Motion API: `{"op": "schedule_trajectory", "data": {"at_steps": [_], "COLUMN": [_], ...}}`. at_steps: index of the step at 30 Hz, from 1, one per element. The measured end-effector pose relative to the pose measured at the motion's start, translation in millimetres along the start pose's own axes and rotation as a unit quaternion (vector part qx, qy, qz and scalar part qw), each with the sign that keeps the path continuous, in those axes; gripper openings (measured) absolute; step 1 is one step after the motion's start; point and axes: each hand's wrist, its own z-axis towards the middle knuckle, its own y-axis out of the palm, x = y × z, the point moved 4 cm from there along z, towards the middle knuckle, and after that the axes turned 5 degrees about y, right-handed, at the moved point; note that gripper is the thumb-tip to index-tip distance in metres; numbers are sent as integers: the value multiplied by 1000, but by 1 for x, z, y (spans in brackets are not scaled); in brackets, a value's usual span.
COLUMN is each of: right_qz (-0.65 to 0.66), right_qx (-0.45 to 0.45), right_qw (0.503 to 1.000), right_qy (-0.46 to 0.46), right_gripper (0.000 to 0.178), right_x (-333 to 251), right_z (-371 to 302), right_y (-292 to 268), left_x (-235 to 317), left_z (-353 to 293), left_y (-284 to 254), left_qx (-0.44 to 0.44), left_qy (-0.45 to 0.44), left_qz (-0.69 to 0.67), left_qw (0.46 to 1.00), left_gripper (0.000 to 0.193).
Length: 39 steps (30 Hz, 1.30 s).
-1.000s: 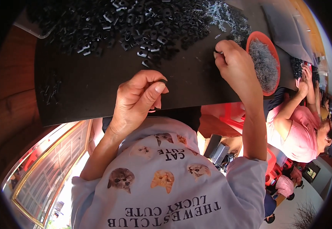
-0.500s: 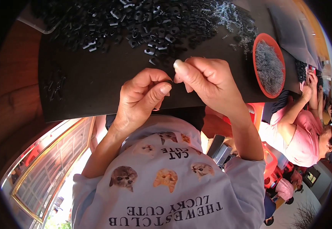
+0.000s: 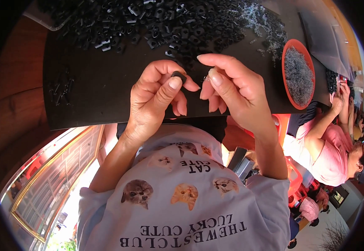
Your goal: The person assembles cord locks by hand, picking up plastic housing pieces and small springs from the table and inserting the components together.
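Between the thumb and forefinger of my left hand (image 3: 154, 90) is a small black plastic piece (image 3: 180, 76), partly covered by the thumb. Close by on the right, my right hand (image 3: 236, 85) pinches a tiny metal spring (image 3: 207, 78) against its thumb, with the forefinger stretched out above. The two hands are apart, over the near part of the dark table (image 3: 102, 96). Beyond them lies a big heap of black plastic pieces (image 3: 148, 25). Loose metal springs (image 3: 261, 25) lie at the heap's right end.
An orange-red bowl (image 3: 286, 83) full of springs stands on the right. Several thin black parts (image 3: 62, 88) lie at the table's left. A clear plastic tub (image 3: 43, 21) is at the far left corner. A person in pink (image 3: 332, 154) works on the right.
My hands have drawn slightly apart and their fingers have spread. The black piece in my left hand now shows plainly. My right forefinger has lifted away from the thumb.
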Motion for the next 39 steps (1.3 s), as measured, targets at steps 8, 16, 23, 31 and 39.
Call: {"op": "schedule_trajectory", "data": {"at_steps": [8,16,23,31,39], "right_qz": [47,-29,-109,-91,-86], "right_qx": [-25,18,49,38,43], "right_qw": [998,998,981,982,975], "right_qy": [23,-43,-153,-162,-200], "right_gripper": [26,26,29,34,39], "right_x": [9,5,6,15,13], "right_z": [6,12,11,9,10], "right_y": [19,22,28,33,36], "left_x": [0,-1,-1,-4,-2], "left_z": [2,1,3,1,0], "left_y": [-9,-9,-11,-11,-10], "left_qx": [-14,-23,-21,-29,-37], "left_qy": [-32,-33,-17,1,0], "left_qz": [-73,-51,-61,-76,-79], "left_qw": [997,998,998,997,996], "left_gripper": [17,18,17,16,16]}}
